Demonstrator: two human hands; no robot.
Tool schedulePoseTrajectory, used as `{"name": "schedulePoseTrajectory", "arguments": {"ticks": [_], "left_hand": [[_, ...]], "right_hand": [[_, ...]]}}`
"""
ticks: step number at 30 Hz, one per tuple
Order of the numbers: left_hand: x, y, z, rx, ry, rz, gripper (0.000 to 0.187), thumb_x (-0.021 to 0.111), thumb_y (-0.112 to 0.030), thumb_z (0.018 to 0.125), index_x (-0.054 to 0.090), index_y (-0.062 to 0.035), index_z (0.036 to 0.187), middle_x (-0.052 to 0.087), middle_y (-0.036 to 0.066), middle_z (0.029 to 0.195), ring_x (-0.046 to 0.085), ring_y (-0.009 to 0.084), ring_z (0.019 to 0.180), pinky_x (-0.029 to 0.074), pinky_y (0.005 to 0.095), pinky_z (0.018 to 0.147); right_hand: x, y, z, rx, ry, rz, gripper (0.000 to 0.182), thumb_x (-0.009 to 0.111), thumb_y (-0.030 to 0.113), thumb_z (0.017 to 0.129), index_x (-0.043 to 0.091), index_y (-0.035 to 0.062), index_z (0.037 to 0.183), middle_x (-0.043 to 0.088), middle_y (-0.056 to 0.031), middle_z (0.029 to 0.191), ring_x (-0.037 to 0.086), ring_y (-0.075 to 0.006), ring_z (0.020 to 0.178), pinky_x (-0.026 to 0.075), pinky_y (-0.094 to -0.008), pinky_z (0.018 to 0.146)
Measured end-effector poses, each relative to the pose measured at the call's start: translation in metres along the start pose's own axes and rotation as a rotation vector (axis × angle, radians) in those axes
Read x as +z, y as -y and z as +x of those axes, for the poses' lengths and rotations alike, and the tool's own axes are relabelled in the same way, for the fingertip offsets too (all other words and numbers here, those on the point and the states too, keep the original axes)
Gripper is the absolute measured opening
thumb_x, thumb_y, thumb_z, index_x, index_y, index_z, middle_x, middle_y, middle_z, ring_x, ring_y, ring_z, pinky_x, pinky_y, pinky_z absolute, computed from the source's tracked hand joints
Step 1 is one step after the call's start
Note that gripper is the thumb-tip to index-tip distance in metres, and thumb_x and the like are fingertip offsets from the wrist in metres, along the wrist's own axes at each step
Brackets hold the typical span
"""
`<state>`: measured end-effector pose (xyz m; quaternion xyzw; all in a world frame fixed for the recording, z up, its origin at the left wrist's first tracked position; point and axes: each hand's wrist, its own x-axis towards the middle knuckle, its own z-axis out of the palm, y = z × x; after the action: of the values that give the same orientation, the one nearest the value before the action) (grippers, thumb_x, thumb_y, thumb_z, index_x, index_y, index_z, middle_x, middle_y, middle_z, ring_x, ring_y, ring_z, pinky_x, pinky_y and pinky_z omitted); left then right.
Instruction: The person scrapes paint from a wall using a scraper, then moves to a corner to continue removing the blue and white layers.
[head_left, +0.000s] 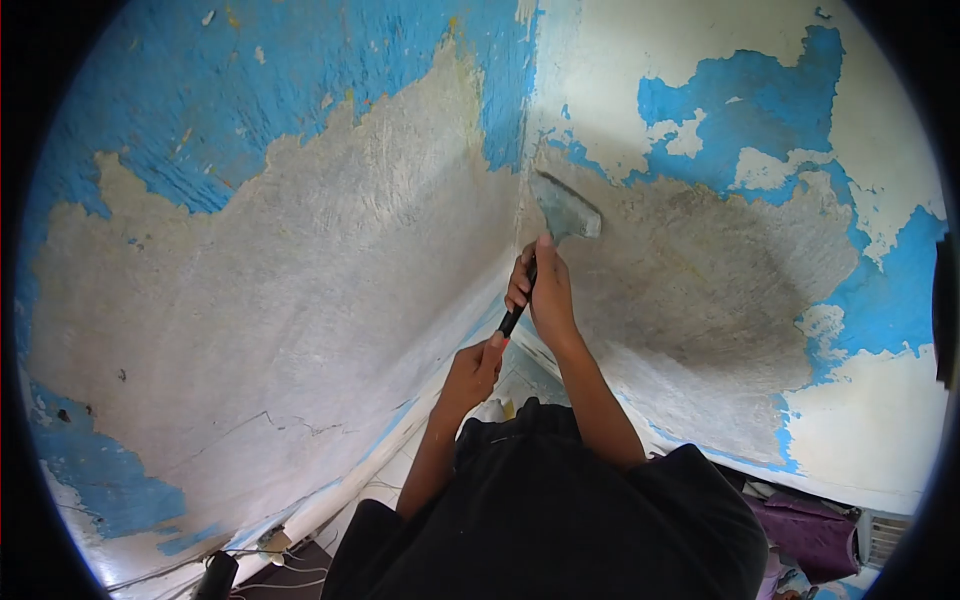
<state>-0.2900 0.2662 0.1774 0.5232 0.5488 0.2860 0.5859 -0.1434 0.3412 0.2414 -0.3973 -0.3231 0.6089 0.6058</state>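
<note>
A wide-bladed wall scraper (566, 212) with a long black handle slants up in front of me. My right hand (545, 290) is wrapped round the upper handle, its thumb up near the metal blade. Lower down, my left hand (474, 374) closes on the handle's bottom end, where a bit of red shows. The blade lies at the right wall (690, 290), just right of the corner, over bare grey plaster below ragged blue paint; whether its edge touches cannot be told.
The left wall (300, 270) is bare grey with blue paint (290, 70) above it. Cables (285, 580) and a dark cylinder (216, 577) are at the lower left. A purple item (810, 535) sits at lower right beside a vented box (885, 540).
</note>
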Motion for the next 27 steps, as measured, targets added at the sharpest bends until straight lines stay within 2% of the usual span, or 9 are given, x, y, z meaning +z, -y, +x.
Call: {"name": "schedulePoseTrajectory", "arguments": {"ticks": [5,8,11,13,17,20,23,25,27], "left_hand": [[-0.002,-0.034,-0.005,-0.029,0.041,-0.057,0.059,0.042,-0.05,0.1,0.051,-0.0036,0.065,0.045,0.001,0.054,0.042,0.0098,0.051,0.036,0.0283,0.051],[-0.001,-0.015,-0.005,0.025,0.022,-0.027,0.059,0.041,-0.05,0.101,0.051,-0.0033,0.065,0.045,0.0,0.054,0.043,0.0092,0.051,0.035,0.0277,0.051],[0.001,0.004,-0.004,-0.076,0.035,-0.008,0.059,0.042,-0.049,0.101,0.051,-0.0026,0.065,0.045,0.0,0.054,0.042,0.0088,0.051,0.035,0.0271,0.051],[0.003,-0.007,-0.005,-0.014,0.007,-0.002,0.059,0.042,-0.048,0.101,0.051,-0.0023,0.066,0.044,0.0,0.054,0.042,0.0086,0.052,0.034,0.0269,0.051],[0.01,-0.045,-0.01,0.147,-0.005,-0.009,0.058,0.042,-0.047,0.101,0.052,-0.0019,0.067,0.044,0.0,0.054,0.041,0.0088,0.052,0.035,0.0269,0.051],[0.017,-0.038,-0.001,0.135,0.018,-0.068,0.057,0.041,-0.047,0.102,0.052,-0.0021,0.067,0.044,0.0,0.054,0.042,0.0088,0.052,0.034,0.0271,0.051],[0.023,0.005,-0.001,0.056,0.01,-0.056,0.057,0.041,-0.047,0.102,0.051,-0.0024,0.067,0.044,0.0,0.055,0.042,0.0088,0.051,0.035,0.0273,0.051],[0.024,0.01,-0.005,-0.009,0.036,-0.064,0.057,0.041,-0.047,0.102,0.051,-0.0027,0.067,0.044,0.0,0.054,0.042,0.0089,0.051,0.035,0.0276,0.05],[0.023,0.002,-0.007,-0.031,0.047,-0.085,0.058,0.04,-0.047,0.102,0.051,-0.003,0.067,0.044,0.0,0.054,0.042,0.009,0.05,0.035,0.0277,0.05]], "right_hand": [[0.006,0.026,-0.001,-0.052,0.022,-0.003,0.049,0.038,0.054,0.101,0.041,0.0091,0.082,0.036,0.0004,0.057,0.038,-0.0104,0.044,0.039,-0.0288,0.045],[0.002,0.008,0.0,-0.031,0.004,0.001,0.048,0.038,0.054,0.1,0.041,0.009,0.084,0.036,0.0002,0.058,0.038,-0.0104,0.045,0.039,-0.0288,0.045],[-0.008,-0.009,-0.001,0.003,-0.014,0.0,0.048,0.038,0.054,0.101,0.04,0.0089,0.084,0.036,0.0002,0.058,0.038,-0.0104,0.045,0.039,-0.0285,0.045],[-0.003,-0.001,-0.005,0.01,-0.028,0.001,0.048,0.037,0.054,0.101,0.04,0.0089,0.085,0.036,0.0003,0.058,0.038,-0.0105,0.045,0.04,-0.0284,0.045],[0.007,0.043,-0.009,-0.145,0.036,-0.033,0.048,0.036,0.054,0.101,0.04,0.0086,0.085,0.036,0.0002,0.058,0.039,-0.011,0.044,0.04,-0.029,0.044],[0.004,0.05,-0.007,-0.165,0.038,-0.056,0.047,0.036,0.053,0.102,0.04,0.0081,0.086,0.037,0.0001,0.058,0.039,-0.011,0.043,0.04,-0.0286,0.044],[-0.018,0.007,-0.007,-0.075,0.028,-0.039,0.047,0.036,0.052,0.102,0.04,0.008,0.086,0.036,0.0002,0.058,0.039,-0.0107,0.043,0.04,-0.0285,0.044],[-0.021,-0.005,-0.011,-0.014,0.009,-0.018,0.048,0.036,0.053,0.101,0.04,0.008,0.085,0.036,0.0003,0.058,0.039,-0.0107,0.044,0.04,-0.0286,0.044],[-0.02,0.008,-0.008,-0.063,0.042,-0.042,0.048,0.037,0.053,0.101,0.04,0.0081,0.084,0.036,0.0002,0.058,0.039,-0.0107,0.044,0.04,-0.029,0.045]]}}
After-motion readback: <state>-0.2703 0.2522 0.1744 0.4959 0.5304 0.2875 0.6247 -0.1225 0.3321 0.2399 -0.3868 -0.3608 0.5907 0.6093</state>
